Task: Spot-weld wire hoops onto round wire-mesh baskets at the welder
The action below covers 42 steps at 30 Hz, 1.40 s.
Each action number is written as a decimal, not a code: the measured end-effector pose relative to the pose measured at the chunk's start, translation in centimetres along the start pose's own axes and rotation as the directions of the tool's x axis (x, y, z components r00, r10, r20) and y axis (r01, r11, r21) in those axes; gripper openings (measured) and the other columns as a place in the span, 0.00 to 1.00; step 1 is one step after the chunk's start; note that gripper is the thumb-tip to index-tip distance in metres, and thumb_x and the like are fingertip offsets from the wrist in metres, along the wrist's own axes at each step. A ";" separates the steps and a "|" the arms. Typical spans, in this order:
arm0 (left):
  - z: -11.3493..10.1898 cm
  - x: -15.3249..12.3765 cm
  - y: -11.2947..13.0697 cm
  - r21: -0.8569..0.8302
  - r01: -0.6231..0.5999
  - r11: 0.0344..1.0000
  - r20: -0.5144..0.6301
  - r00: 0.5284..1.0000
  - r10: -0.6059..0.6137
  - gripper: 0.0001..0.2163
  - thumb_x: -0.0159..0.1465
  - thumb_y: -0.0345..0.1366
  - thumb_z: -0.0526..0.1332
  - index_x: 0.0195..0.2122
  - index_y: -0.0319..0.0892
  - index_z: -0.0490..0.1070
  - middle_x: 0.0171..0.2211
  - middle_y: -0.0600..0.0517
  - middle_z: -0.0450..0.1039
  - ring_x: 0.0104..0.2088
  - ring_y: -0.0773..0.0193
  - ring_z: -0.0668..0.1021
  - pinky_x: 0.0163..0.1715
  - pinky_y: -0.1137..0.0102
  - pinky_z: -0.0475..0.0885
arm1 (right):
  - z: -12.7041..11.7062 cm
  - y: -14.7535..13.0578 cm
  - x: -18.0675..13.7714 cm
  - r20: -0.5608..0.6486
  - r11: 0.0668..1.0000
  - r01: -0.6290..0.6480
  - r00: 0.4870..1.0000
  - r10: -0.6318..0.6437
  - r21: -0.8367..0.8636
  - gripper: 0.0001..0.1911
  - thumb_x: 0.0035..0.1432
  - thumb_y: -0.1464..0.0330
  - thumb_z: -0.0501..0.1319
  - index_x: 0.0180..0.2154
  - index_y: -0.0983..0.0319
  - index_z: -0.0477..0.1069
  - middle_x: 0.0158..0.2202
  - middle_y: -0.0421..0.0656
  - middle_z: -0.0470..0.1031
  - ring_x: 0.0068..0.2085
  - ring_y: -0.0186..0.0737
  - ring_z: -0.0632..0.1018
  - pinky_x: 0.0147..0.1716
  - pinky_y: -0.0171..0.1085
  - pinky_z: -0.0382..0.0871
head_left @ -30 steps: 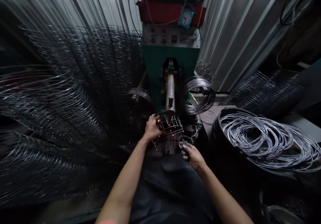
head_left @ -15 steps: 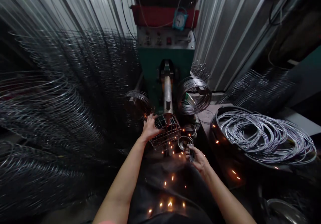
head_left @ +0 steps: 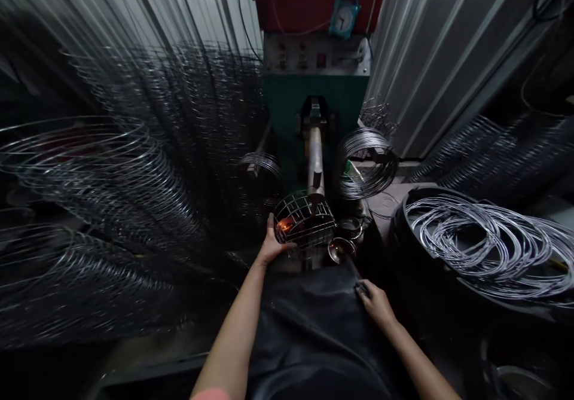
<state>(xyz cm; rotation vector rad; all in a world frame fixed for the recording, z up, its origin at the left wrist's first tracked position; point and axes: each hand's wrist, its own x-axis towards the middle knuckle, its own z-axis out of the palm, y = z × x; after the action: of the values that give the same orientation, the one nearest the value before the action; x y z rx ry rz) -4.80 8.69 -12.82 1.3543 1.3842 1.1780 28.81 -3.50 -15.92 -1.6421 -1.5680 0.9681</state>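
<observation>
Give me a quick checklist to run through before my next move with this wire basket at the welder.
1. Grip: left hand holds the wire basket at its left side: ok.
2. Position: basket sits under the tip of the welder arm: ok.
3. Heat: orange glow on the basket, right beside the left hand: not ok.
4. Clearance: right hand rests on the apron, away from the welder arm: ok.
5. Right hand free of any part: cannot tell.

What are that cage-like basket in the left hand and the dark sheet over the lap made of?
Wire basket: thin bare metal wire, probably steel; grey glints, one spot glowing orange. Dark sheet: leather or coated fabric, perhaps; black, faint sheen along soft folds.
</observation>
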 end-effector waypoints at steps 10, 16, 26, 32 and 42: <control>-1.3 -1.5 2.8 0.167 -0.178 0.970 -0.106 0.975 0.197 0.42 0.43 0.37 0.72 0.57 0.39 0.52 0.56 0.39 0.63 0.56 0.52 0.68 0.57 0.58 0.62 | -0.7 -15.6 1.2 0.521 0.959 -0.072 0.849 -0.084 0.273 0.09 0.46 0.68 0.61 0.31 0.62 0.77 0.29 0.41 0.75 0.31 0.38 0.72 0.32 0.34 0.65; -1.3 -5.1 7.1 0.526 -0.390 0.756 0.179 0.920 0.350 0.42 0.40 0.41 0.72 0.56 0.39 0.58 0.59 0.38 0.58 0.62 0.45 0.59 0.61 0.53 0.54 | 0.3 -20.7 3.4 0.655 0.952 -0.200 0.756 -0.001 0.233 0.10 0.47 0.69 0.60 0.33 0.63 0.77 0.19 0.35 0.68 0.18 0.27 0.60 0.19 0.29 0.53; 1.3 -6.9 12.2 0.716 -0.434 0.547 0.340 0.901 0.270 0.40 0.39 0.42 0.71 0.54 0.37 0.62 0.59 0.36 0.58 0.60 0.40 0.60 0.59 0.52 0.53 | 2.6 -17.4 4.3 0.346 0.872 0.469 0.849 -0.400 -0.142 0.05 0.54 0.74 0.61 0.29 0.62 0.75 0.30 0.43 0.76 0.33 0.39 0.75 0.33 0.33 0.63; 2.1 -7.9 12.3 0.738 -0.419 0.528 0.361 0.907 0.216 0.41 0.39 0.43 0.72 0.55 0.37 0.61 0.60 0.35 0.58 0.60 0.42 0.60 0.59 0.53 0.53 | 1.1 -15.7 3.0 0.472 0.832 0.554 0.741 -0.479 -0.025 0.12 0.54 0.71 0.63 0.43 0.59 0.75 0.39 0.45 0.76 0.41 0.44 0.76 0.41 0.38 0.67; 1.8 -7.5 11.2 0.688 -0.405 0.603 0.377 0.909 0.179 0.42 0.40 0.41 0.72 0.56 0.36 0.58 0.61 0.34 0.53 0.62 0.41 0.56 0.60 0.50 0.50 | 2.6 -13.6 2.8 0.416 0.796 0.585 0.770 -0.484 -0.156 0.19 0.50 0.78 0.61 0.44 0.58 0.73 0.41 0.46 0.74 0.41 0.42 0.75 0.41 0.37 0.68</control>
<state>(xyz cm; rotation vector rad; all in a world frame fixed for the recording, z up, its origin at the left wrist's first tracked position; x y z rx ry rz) -0.41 1.00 -2.53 2.3279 1.5454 0.5287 19.63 0.09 -5.75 -1.0830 -2.3516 0.7732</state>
